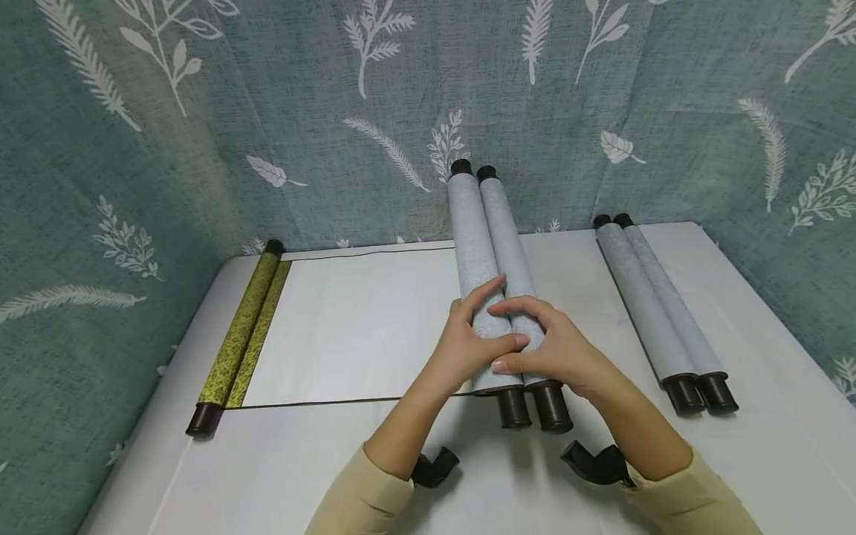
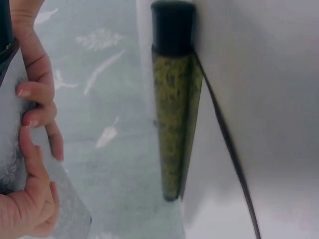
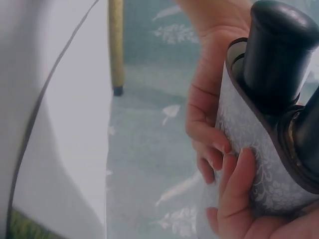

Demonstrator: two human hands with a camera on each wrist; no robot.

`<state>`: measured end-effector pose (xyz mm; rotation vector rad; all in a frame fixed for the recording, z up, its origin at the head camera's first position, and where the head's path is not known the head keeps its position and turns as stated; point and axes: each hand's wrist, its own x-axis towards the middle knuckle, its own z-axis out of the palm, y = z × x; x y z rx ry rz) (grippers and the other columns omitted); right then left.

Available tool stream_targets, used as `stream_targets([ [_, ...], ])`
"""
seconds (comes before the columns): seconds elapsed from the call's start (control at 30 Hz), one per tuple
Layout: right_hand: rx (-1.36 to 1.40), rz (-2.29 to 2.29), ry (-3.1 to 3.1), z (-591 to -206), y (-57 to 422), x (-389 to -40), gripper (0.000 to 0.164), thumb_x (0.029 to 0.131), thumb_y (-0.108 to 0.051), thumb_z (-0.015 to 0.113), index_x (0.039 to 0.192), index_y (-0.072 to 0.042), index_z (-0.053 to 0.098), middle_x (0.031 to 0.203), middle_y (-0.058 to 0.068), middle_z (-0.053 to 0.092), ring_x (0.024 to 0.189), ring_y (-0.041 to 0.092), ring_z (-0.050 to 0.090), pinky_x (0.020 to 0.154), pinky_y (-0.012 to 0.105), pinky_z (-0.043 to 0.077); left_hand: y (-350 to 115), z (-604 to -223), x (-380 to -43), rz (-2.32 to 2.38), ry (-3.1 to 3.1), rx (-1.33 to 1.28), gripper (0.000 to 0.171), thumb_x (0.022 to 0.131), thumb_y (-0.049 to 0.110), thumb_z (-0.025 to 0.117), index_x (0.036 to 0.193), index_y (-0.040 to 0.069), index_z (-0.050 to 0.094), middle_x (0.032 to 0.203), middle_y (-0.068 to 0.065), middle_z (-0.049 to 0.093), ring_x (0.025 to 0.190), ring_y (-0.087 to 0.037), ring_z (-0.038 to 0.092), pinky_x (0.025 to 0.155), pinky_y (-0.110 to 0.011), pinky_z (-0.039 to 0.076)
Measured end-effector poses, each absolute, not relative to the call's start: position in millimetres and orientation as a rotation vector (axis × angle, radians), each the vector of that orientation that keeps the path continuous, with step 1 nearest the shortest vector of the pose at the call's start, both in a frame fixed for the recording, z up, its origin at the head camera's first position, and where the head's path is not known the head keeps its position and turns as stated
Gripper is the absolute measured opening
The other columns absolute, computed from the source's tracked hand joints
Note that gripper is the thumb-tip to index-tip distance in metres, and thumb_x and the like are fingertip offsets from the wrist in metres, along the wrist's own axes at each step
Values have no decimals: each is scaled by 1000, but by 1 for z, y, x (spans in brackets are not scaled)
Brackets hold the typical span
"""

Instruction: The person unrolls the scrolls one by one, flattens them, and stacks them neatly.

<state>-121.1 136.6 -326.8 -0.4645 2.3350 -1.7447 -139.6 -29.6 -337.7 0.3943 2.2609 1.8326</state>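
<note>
Both hands hold a double-rolled scroll [image 1: 475, 230] with pale grey-blue patterned backing and dark end knobs [image 1: 551, 407], raised above the white table. My left hand [image 1: 468, 338] grips its left side near the close end, thumb across the front. From the right, my right hand [image 1: 558, 345] grips the other roll, its thumb just below the left one. Fingertips of both hands meet under the pale backing [image 3: 269, 186] in the right wrist view. Behind and left lies an unrolled scroll's white sheet [image 1: 361, 319], with a yellow-green patterned roller [image 1: 244, 327] at its left end. The held scroll hides the sheet's right part.
Another rolled grey-blue scroll [image 1: 658, 312] with dark knobs lies on the right of the white table [image 1: 287, 475]. Green leaf-print cloth [image 1: 294, 111] hangs behind and at both sides. Black devices [image 1: 595, 464] are strapped at the wrists below the hands.
</note>
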Motion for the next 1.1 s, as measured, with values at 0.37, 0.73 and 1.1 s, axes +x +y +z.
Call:
stream_targets([
  [0.37, -566, -1804, 2239, -324, 103, -124, 68, 70, -17, 84, 130, -13, 53, 131, 11, 48, 114, 27, 46, 87, 39, 45, -67, -333, -137, 1853, 2270, 359, 77, 77, 21, 79, 141, 41, 40, 136, -9, 35, 120, -26, 40, 92, -42, 42],
  [0.73, -507, -1783, 2269, -335, 101, -130, 103, 68, -26, 86, 149, -22, 23, 147, 12, 29, 121, 33, 43, 92, 47, 42, -78, -347, -145, 1915, 2165, 428, 84, 80, 15, 76, 147, 36, 30, 148, -6, 31, 123, -27, 43, 95, -43, 42],
  [1.1, -387, -1762, 2236, -338, 100, -141, 123, 69, -6, 79, 151, -27, -10, 147, 20, 23, 118, 38, 45, 91, 46, 42, -88, -352, -150, 1979, 2115, 376, 93, 75, 2, 75, 149, 34, 28, 153, 3, 26, 126, -27, 41, 95, -42, 42],
])
